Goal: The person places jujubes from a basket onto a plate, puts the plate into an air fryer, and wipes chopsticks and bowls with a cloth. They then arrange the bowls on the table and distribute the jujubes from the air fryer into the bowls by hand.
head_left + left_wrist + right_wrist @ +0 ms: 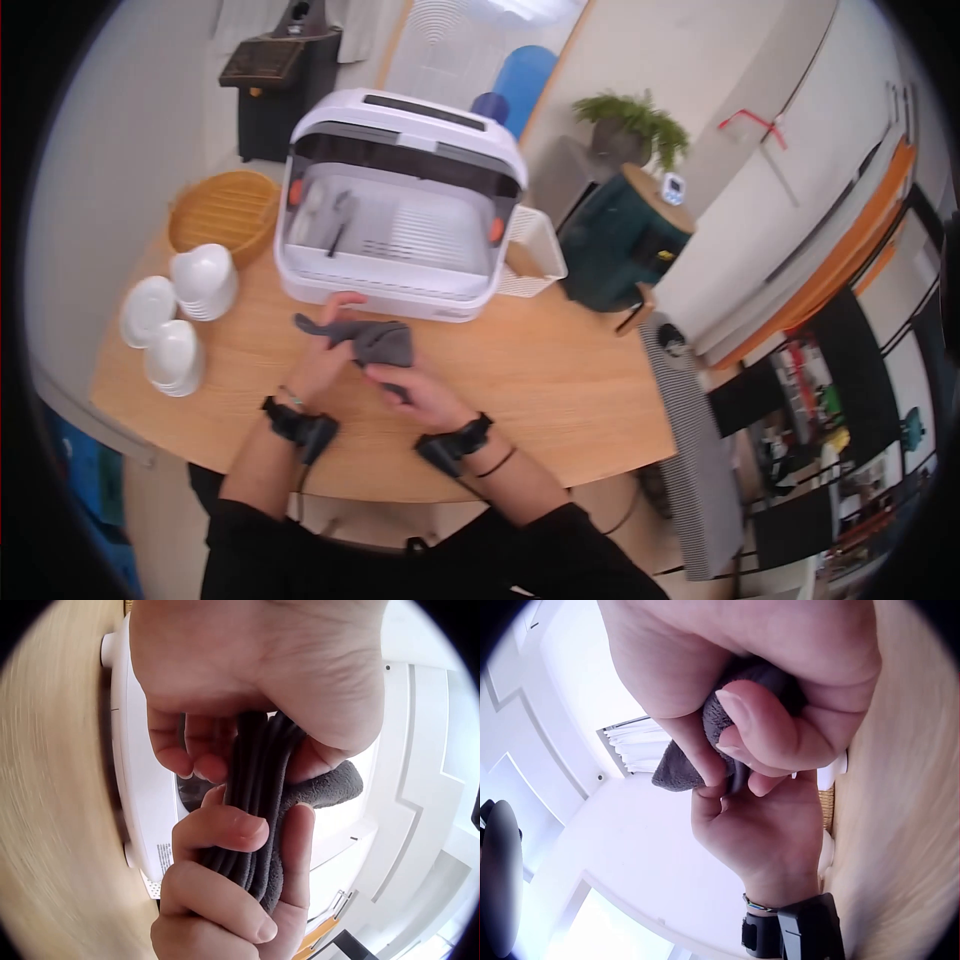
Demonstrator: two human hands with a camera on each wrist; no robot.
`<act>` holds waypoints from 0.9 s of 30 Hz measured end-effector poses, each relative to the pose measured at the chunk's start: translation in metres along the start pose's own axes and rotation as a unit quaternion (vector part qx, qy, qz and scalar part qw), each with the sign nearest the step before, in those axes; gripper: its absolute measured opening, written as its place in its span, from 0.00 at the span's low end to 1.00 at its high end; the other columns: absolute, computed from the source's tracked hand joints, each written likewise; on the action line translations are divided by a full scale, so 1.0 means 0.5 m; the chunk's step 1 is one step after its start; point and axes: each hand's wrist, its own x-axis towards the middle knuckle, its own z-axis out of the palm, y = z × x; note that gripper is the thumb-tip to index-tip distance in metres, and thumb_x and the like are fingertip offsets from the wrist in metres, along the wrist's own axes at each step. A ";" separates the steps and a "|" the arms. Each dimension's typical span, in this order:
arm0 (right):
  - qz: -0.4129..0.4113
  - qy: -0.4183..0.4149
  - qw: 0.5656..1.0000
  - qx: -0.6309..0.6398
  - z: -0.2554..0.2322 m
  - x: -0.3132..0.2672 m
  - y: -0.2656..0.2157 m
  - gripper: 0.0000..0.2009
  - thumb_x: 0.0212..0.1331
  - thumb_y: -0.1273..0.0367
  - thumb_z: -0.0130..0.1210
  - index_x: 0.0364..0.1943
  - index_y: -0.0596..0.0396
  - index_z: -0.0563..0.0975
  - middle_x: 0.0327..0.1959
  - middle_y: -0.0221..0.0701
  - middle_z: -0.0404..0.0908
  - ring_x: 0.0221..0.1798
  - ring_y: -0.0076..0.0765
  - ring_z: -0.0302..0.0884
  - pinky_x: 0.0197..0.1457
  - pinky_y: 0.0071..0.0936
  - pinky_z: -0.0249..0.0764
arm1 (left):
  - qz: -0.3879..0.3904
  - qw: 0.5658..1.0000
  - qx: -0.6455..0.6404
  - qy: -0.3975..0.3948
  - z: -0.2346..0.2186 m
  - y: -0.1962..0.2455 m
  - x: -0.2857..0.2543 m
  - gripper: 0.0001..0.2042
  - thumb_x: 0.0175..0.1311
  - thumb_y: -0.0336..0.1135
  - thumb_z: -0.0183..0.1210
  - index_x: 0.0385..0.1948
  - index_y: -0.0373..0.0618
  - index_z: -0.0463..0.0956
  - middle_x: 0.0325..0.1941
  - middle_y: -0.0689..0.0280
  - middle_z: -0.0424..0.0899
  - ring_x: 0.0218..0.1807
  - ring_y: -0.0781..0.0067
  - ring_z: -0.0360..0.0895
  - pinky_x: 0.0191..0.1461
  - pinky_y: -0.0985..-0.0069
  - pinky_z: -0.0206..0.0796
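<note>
A dark grey cloth [385,343], folded into several layers, is held between both hands above the wooden table, in front of the white cabinet. My left hand [322,362] grips one end, with a corner of the cloth sticking out past the thumb in the left wrist view. The right hand [428,397] holds the other end, its fingers curled round the stacked folds [259,802]. In the right wrist view the thumb of that hand lies over the rolled grey fabric [718,724], and the left hand [769,825] is close against it.
The white cabinet [390,303] has a clear front with utensils inside. White bowls [205,285] stand in stacks at the left, near a round bamboo steamer [225,205]. A white basket [540,245] and a dark green air fryer [610,245] are to the right on the wooden table [560,390].
</note>
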 end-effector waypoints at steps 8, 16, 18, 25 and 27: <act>0.005 0.007 1.000 0.022 -0.014 0.006 0.020 0.17 0.65 0.62 0.59 0.55 0.48 0.70 0.39 0.30 0.79 0.26 0.19 0.72 0.21 0.17 0.65 | -0.007 1.000 0.006 -0.006 0.003 0.008 0.004 0.25 0.60 0.31 0.57 0.60 0.50 0.61 0.36 0.71 0.76 0.39 0.81 0.73 0.41 0.80 0.65; -0.042 0.013 0.999 0.028 -0.020 0.004 0.010 0.15 0.64 0.62 0.61 0.49 0.51 0.72 0.30 0.30 0.77 0.21 0.21 0.71 0.18 0.18 0.63 | -0.013 0.994 0.095 -0.051 -0.007 0.042 -0.006 0.29 0.61 0.29 0.58 0.64 0.50 0.57 0.40 0.70 0.73 0.43 0.80 0.71 0.45 0.79 0.64; -0.047 0.018 0.998 0.026 -0.017 0.005 0.001 0.15 0.64 0.62 0.61 0.48 0.51 0.72 0.27 0.30 0.77 0.19 0.22 0.71 0.17 0.18 0.63 | 0.058 0.990 0.121 -0.045 -0.027 0.066 -0.002 0.27 0.59 0.26 0.57 0.62 0.48 0.61 0.42 0.66 0.73 0.44 0.73 0.74 0.50 0.73 0.67; -0.094 0.095 0.990 0.044 -0.027 0.004 -0.018 0.12 0.65 0.63 0.59 0.44 0.55 0.74 0.30 0.35 0.80 0.23 0.26 0.75 0.25 0.23 0.71 | 0.008 0.802 0.561 0.205 -0.248 0.215 0.006 0.18 0.58 0.30 0.60 0.51 0.42 0.73 0.42 0.57 0.81 0.43 0.59 0.78 0.47 0.68 0.71; -0.115 0.099 0.988 0.044 -0.024 0.008 -0.022 0.13 0.65 0.63 0.59 0.46 0.56 0.74 0.32 0.35 0.81 0.26 0.27 0.76 0.28 0.23 0.73 | 0.008 0.750 0.618 0.234 -0.326 0.216 0.009 0.16 0.57 0.34 0.59 0.46 0.40 0.75 0.40 0.52 0.81 0.47 0.50 0.79 0.51 0.57 0.71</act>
